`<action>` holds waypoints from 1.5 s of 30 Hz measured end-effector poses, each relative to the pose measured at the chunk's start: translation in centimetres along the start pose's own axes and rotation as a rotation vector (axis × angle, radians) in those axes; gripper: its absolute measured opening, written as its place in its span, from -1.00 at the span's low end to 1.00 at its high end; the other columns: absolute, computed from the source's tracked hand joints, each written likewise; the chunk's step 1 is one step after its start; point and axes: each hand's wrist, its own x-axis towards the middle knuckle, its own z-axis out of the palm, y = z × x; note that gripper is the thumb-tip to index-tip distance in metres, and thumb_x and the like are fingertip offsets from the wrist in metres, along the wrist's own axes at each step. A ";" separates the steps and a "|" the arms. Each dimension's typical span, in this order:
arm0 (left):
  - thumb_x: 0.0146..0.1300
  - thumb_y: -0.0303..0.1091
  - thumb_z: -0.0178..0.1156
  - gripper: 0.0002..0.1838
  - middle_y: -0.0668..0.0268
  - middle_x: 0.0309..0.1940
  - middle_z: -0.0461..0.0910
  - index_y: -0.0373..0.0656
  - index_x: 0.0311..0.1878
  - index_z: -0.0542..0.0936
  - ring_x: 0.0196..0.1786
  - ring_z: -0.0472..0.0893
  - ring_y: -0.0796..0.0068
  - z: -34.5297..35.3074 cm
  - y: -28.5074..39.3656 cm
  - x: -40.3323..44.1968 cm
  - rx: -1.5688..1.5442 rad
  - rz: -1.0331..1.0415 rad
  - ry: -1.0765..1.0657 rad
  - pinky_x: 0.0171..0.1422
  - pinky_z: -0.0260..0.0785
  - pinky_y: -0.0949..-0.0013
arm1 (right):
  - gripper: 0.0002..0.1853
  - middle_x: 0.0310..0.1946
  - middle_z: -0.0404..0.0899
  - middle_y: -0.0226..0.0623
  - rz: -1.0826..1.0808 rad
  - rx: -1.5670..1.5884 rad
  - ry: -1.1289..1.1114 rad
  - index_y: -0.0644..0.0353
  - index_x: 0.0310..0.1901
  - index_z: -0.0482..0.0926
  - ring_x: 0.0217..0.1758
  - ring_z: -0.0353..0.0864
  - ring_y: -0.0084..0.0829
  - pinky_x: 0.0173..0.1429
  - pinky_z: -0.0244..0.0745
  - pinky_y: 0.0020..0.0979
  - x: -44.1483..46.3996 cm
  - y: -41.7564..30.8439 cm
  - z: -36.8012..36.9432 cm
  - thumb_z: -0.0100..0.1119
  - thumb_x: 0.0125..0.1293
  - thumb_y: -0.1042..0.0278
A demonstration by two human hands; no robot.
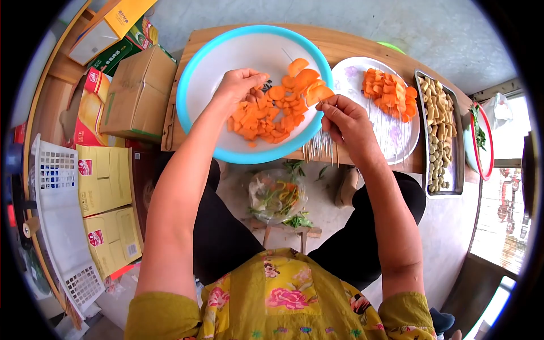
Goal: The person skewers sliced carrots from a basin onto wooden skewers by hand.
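Observation:
My right hand (347, 120) pinches a thin skewer at its lower end, over the right rim of a blue-rimmed white basin (195, 62). Several carrot slices (306, 79) are threaded on that skewer, and its bare tip points up and left. Inside the basin, my left hand (241, 88) has its fingers closed at the edge of a heap of loose carrot slices (263, 119). A small orange piece shows at its fingertips. Bare skewers (319, 148) lie in a row by the table's front edge, below my right hand.
On the wooden table (226, 35), a white plate (345, 71) bears skewered carrot slices (388, 93). Right of it stands a metal tray (458, 187) of skewered pale-brown and greenish pieces. A bag of scraps (275, 195) sits below. Cardboard boxes (139, 93) stand left.

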 end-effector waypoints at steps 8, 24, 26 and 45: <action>0.27 -0.46 0.14 -0.77 0.22 -0.19 0.59 -0.38 -0.06 0.53 -0.28 0.62 0.48 0.2 2.0 -0.8 -0.228 0.146 -0.030 -0.20 0.54 0.48 | -0.88 -0.66 0.45 -0.46 0.070 -0.018 -0.068 0.23 -0.26 0.52 -0.73 0.20 -0.75 -0.66 0.05 -0.66 0.5 0.8 0.9 0.04 0.37 0.39; 0.28 -0.43 0.17 -0.78 0.20 -0.22 0.60 -0.32 -0.06 0.49 -0.21 0.63 0.44 -0.2 3.0 -1.8 -0.250 0.199 0.001 -0.10 0.55 0.38 | -0.85 -0.65 0.41 -0.46 0.109 -0.078 -0.032 0.27 -0.22 0.54 -0.75 0.14 -0.76 -0.69 0.01 -0.67 0.8 1.0 1.8 0.04 0.37 0.37; 0.28 -0.43 0.16 -0.79 0.21 -0.22 0.60 -0.31 -0.07 0.50 -0.23 0.64 0.45 0.0 3.0 -1.7 -0.244 0.205 0.011 -0.14 0.53 0.42 | -0.85 -0.65 0.41 -0.46 0.107 -0.071 -0.034 0.27 -0.22 0.54 -0.75 0.14 -0.76 -0.69 0.01 -0.67 0.8 1.0 1.8 0.04 0.37 0.37; 0.26 -0.47 0.13 -0.88 0.32 -0.39 0.62 -0.25 -0.17 0.58 -0.38 0.62 0.58 2.2 2.6 -2.3 0.251 0.444 0.135 -0.31 0.49 0.52 | -0.86 -0.64 0.41 -0.50 0.172 0.130 -0.052 0.25 -0.21 0.54 -0.73 0.13 -0.77 -0.66 -0.02 -0.69 1.3 1.7 2.0 0.04 0.37 0.37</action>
